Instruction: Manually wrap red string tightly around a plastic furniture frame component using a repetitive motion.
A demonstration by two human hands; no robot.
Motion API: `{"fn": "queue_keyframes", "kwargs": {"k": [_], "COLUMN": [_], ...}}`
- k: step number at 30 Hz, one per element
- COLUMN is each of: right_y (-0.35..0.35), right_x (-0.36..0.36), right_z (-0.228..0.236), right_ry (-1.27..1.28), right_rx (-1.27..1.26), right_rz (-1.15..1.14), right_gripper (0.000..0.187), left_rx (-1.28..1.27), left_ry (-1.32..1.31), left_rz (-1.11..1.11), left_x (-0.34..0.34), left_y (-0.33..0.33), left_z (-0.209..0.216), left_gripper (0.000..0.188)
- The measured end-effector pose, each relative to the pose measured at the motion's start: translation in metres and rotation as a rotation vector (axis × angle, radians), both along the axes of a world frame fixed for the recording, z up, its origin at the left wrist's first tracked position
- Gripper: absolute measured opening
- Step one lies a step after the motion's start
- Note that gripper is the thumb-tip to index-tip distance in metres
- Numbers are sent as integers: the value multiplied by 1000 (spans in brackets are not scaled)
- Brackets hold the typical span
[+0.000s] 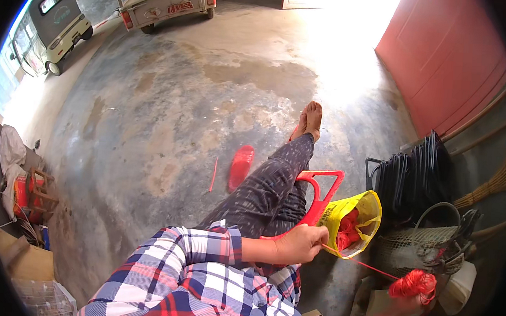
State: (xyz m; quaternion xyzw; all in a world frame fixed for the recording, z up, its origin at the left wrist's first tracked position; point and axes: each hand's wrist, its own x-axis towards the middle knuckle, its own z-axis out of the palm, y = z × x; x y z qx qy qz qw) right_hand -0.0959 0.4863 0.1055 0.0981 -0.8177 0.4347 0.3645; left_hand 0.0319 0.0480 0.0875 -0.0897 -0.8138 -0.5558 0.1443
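My left hand [301, 245] is closed in front of my lap, pinching a thin red string [373, 270]. From there the string runs taut to the right, into a bundle of red string [413, 285]. My right hand [407, 309], a little blurred, is closed around that bundle at the lower right. Just beyond my left hand, a yellow bag [332, 214] gapes at the top, with more red string [348, 230] inside. The bag rests against a red plastic frame [321, 205], which looks like a chair's arm, beside my legs.
A red slipper [241, 168] lies on the concrete floor left of my outstretched legs. Folded black chairs [412, 168], a woven basket [415, 246] and a straw broom [489, 187] stand at right. Cardboard [24, 257] and a wooden stool [42, 194] are at left; two vehicles stand far off.
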Motion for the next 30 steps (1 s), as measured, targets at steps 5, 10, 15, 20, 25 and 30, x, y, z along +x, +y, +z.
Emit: {"fn": "queue_keyframes", "kwargs": {"k": [5,10,15,20,25,30], "right_y": [-31,-1,28,-146,-242,-287], "right_x": [-17,3,-33,36,75,81], "right_z": [-48,-63,-102,-42,-40,-59], "right_ry": [-398,-495,-576,-718,-957,-755], "right_rx": [-940,-836,-1387,-1214,-92,355], "right_rz": [379,262,274,683,968,986], "right_gripper": [67,73,48,45,39,46], "left_rx": [303,545,464,833,41,119], "left_ry": [-285,-511,-552,-703,-695,-863], "left_rz": [94,37,278,195,193,15], "left_x": [-1,-11,-12,-11,-14,5], "left_y": [-4,-6,-42,-54,-70,-70], "left_z": [2,-9,-19,-34,-52,-62], "left_gripper": [8,10,11,19,15,20]}}
